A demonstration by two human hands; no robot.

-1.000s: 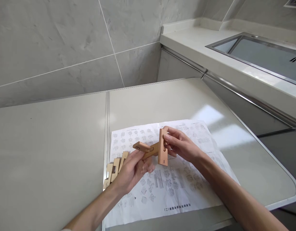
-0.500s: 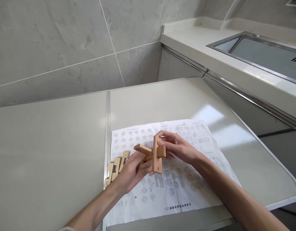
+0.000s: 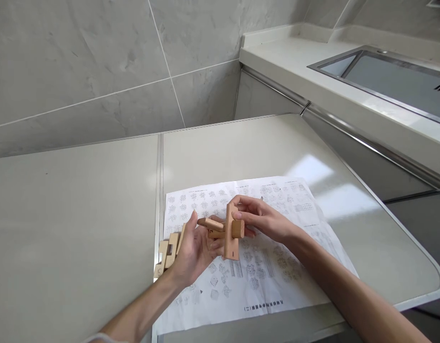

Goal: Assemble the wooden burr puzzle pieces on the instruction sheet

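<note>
Several notched wooden puzzle sticks are fitted together as a cross-shaped wooden puzzle (image 3: 231, 238) above the printed sheet. One stick stands upright, marked with a short dash near its lower end; others pass crosswise, one pointing left. My right hand (image 3: 260, 216) grips the upright stick near its top, thumb on the near side and fingers partly hidden behind. My left hand (image 3: 196, 250) is at the puzzle's left, palm up, thumb raised clear of the wood. Its other fingers reach under the crosswise sticks; whether they touch is hidden. Loose notched sticks (image 3: 166, 252) lie beside my left hand.
A creased instruction sheet (image 3: 270, 295) with small puzzle drawings lies on the pale folding table (image 3: 220, 157). A metal-trimmed seam (image 3: 160, 181) runs along the sheet's left side. A white counter (image 3: 277, 57) with an inset sink (image 3: 384, 78) stands at the right, a grey tiled wall (image 3: 98, 62) behind.
My left thumb has lifted off the wood and the left hand has opened, uncovering a numbered crosswise stick. The puzzle has shifted slightly left, still in my right hand.
</note>
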